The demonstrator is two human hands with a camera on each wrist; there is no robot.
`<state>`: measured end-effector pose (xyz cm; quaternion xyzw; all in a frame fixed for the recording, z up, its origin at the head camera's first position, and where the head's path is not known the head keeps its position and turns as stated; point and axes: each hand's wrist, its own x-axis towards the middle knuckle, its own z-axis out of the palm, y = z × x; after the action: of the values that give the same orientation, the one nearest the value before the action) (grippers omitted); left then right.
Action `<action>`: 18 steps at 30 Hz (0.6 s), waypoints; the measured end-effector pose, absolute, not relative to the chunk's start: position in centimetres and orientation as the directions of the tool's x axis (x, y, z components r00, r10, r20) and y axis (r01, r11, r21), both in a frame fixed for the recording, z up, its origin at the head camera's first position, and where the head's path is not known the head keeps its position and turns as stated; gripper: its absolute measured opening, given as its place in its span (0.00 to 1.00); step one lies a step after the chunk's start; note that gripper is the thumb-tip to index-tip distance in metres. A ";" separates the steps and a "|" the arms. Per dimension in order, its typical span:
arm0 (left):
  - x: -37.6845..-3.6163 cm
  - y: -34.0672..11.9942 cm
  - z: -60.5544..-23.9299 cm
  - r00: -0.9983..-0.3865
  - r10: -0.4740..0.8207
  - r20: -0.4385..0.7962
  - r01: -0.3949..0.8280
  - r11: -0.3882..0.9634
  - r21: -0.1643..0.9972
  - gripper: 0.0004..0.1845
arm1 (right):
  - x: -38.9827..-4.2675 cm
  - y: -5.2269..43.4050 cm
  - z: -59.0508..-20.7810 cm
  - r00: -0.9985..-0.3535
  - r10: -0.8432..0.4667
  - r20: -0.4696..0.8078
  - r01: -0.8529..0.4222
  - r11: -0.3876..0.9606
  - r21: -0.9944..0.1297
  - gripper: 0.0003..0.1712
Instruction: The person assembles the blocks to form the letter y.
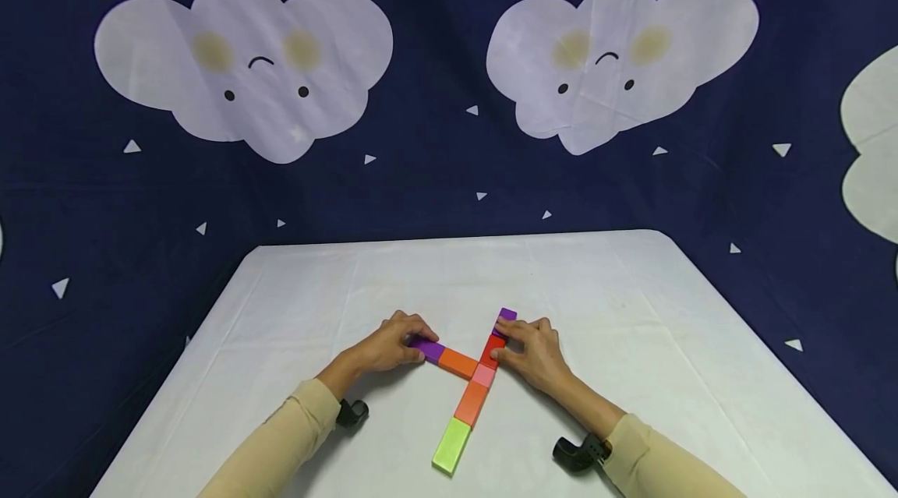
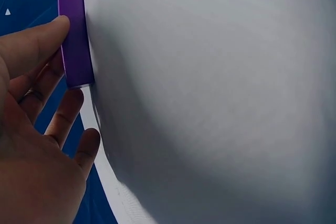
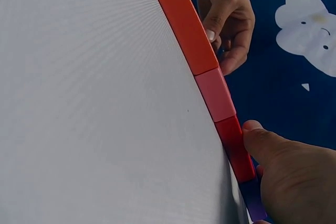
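Note:
A row of coloured blocks lies on the table. My left hand point(image 1: 391, 340) pinches a purple block point(image 2: 77, 51) at the left end of a side branch, its thumb on one face and fingers behind. That block meets an orange block point(image 1: 458, 363), whose other end reaches the main row. My right hand point(image 1: 539, 356) is at the row's far end, with the thumb against a red block point(image 3: 234, 148) and the fingers on a second purple block point(image 1: 508, 314). Nearer me in the row come a pink block point(image 1: 483, 375), an orange-red block point(image 1: 471, 403) and a lime green block point(image 1: 451, 446).
A white cloth covers the table point(image 1: 596, 303). Behind it hangs a dark blue curtain point(image 1: 435, 77) printed with white clouds and small triangles. Black wrist cameras sit on the left wrist point(image 1: 352, 413) and right wrist point(image 1: 581, 453), low over the table.

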<state>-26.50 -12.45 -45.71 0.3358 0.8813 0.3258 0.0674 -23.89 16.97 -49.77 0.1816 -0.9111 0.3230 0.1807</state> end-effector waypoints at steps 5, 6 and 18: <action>-26.4 -12.5 -45.6 -0.771 0.631 0.089 0.539 0.570 0.620 0.16 | -23.9 16.9 -49.7 -0.867 -0.215 0.450 -0.450 0.727 -0.519 0.29; -26.4 -12.5 -45.6 -0.771 0.631 0.088 0.538 0.570 0.621 0.16 | -23.9 16.9 -49.7 -0.868 -0.216 0.447 -0.448 0.728 -0.519 0.29; -26.2 -12.8 -45.1 -0.815 0.567 0.121 0.493 0.568 0.659 0.17 | -23.7 16.9 -49.6 -0.869 -0.219 0.443 -0.446 0.733 -0.513 0.29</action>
<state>-26.15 -12.83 -45.06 0.2999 0.8838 0.3554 0.0521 -23.74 16.88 -49.56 0.1821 -0.9134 0.3167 0.1795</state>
